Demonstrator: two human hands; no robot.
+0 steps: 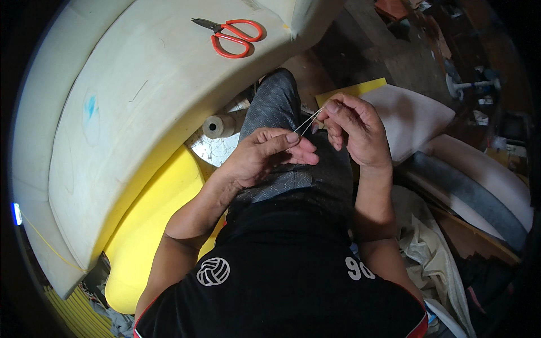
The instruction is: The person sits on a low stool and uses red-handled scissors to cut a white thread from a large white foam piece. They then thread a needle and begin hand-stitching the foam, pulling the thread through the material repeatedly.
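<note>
A thin pale thread [308, 122] runs in two strands between my hands, above my lap. Thumb against fingers, my left hand [269, 149] pinches its lower end. My right hand [356, 125], a little higher and to the right, holds the other end between thumb and fingertip. Whether a needle is in the right fingers is too small to tell. Red-handled scissors [235, 37] lie on the pale foam-like surface [152, 62] at the upper left, blades pointing left. On that same surface rests a thin curved needle-like piece [138, 91], apart from both hands.
Beside my left knee is a roll [218, 126] of whitish material. Yellow foam [155, 225] sits under the pale surface's edge. To the right are pale padded pieces [417, 121], a grey curved strip [459, 191] and crumpled beige cloth [425, 248].
</note>
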